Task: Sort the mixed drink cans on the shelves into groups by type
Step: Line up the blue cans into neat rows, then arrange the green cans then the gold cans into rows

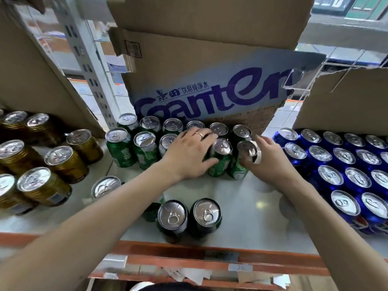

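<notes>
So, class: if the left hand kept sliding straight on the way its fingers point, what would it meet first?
The left hand points up and right over the green cans. Next in line is probably the back-row can, then the cardboard box; depth is unclear.

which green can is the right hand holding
The green can at the right end of the front row of the block, gripped by the right hand; the others stand untouched or by the left hand.
</notes>
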